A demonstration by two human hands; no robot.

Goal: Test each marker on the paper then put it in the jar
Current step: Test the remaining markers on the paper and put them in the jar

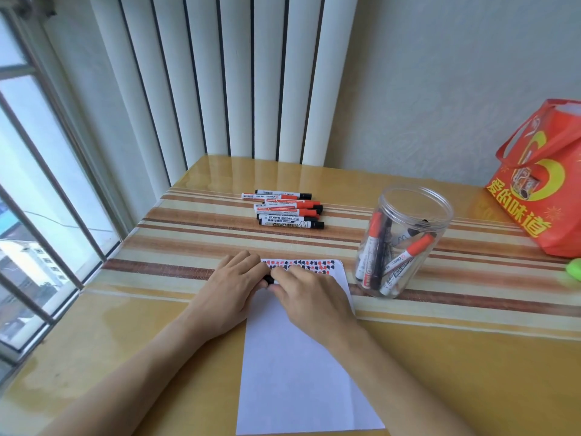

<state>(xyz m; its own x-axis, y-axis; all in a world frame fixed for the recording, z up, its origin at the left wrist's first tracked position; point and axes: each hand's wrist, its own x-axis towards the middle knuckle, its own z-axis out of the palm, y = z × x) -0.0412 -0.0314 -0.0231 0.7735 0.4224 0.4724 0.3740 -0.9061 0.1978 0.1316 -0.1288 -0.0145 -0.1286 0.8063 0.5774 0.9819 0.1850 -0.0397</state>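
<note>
A white sheet of paper [301,372] is laid nearest on the glossy yellow table [456,372]. Over its marked far end, a black-capped marker [268,279] is gripped between the left hand [234,289] and the right hand [309,297]. Beyond, to the right, markers are held in a clear plastic jar [399,240]; farther back, a row of whiteboard markers [287,209] is laid.

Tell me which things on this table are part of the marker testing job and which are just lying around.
Part of the job:
marker gripped by left hand and right hand
paper
pile of markers
jar holding tested markers

Just lying about:
red gift bag
green object at the right edge
</note>
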